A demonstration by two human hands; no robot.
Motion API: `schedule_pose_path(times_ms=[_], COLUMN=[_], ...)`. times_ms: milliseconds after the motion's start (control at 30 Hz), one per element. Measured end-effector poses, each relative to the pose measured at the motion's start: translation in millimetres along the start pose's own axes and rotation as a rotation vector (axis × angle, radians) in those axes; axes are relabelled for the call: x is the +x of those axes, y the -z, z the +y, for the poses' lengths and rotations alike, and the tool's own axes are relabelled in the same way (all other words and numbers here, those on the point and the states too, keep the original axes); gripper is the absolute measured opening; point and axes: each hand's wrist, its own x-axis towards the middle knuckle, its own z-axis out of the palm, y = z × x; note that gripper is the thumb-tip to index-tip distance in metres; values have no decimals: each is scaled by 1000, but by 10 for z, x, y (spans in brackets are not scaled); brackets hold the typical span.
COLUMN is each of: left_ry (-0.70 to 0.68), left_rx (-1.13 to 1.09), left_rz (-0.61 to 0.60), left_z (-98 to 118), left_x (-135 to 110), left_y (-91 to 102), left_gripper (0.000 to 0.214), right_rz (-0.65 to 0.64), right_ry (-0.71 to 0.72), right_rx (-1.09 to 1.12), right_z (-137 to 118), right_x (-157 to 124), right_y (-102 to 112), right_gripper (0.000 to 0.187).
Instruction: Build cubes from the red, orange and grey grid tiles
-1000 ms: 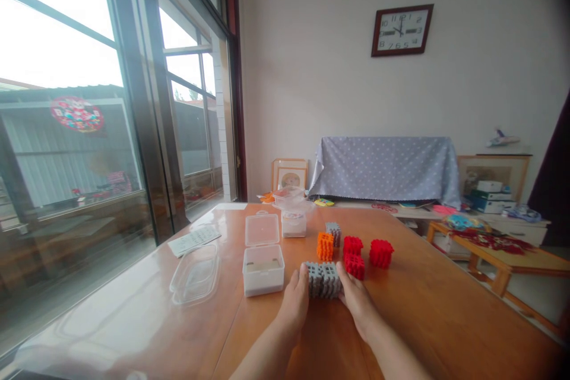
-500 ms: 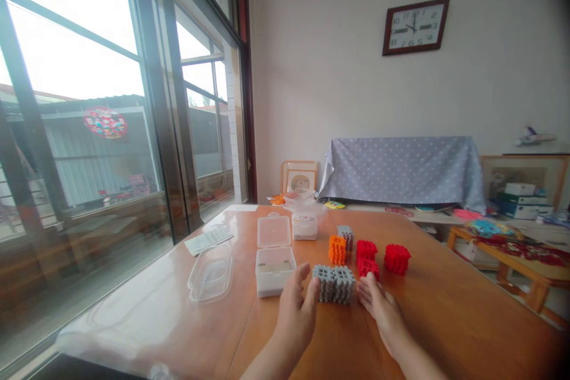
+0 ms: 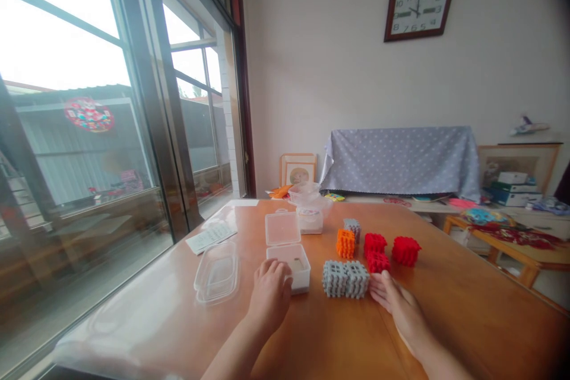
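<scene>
A grey block of interlocked toothed pieces point(image 3: 346, 278) rests on the wooden table point(image 3: 445, 314). My right hand point(image 3: 398, 304) lies flat beside it on the right, fingers stretched out, fingertips close to the block. My left hand point(image 3: 269, 292) has its fingers curled over the front edge of a small clear plastic box point(image 3: 291, 261) whose lid stands up open. Behind the grey block sit an orange block point(image 3: 345, 243), a smaller grey one point(image 3: 352, 227) and three red blocks point(image 3: 374, 243) point(image 3: 378, 262) point(image 3: 405, 250).
A clear lid point(image 3: 217, 273) and a printed paper point(image 3: 211, 237) lie left of the box. More clear containers point(image 3: 307, 208) stand at the table's far end. A tall window runs along the left; a low bench with clutter point(image 3: 499, 231) is at the right.
Both hands let go of the grey block. My left hand moved left onto the clear box; my right hand drew back slightly and lies flat beside the block.
</scene>
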Motion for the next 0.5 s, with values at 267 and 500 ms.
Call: schedule_pose_path(times_ms=[267, 500], left_ry=[-80, -88], left_rx=[-53, -62], left_rz=[-48, -77], left_z=[188, 158], left_x=[-35, -4], left_y=[35, 30], left_gripper=[19, 19], right_rz=[16, 6], right_ry=[-2, -15], right_rx=[-12, -8], right_z=[19, 15], right_x=[10, 13], right_y=[10, 6], right_gripper=[63, 63])
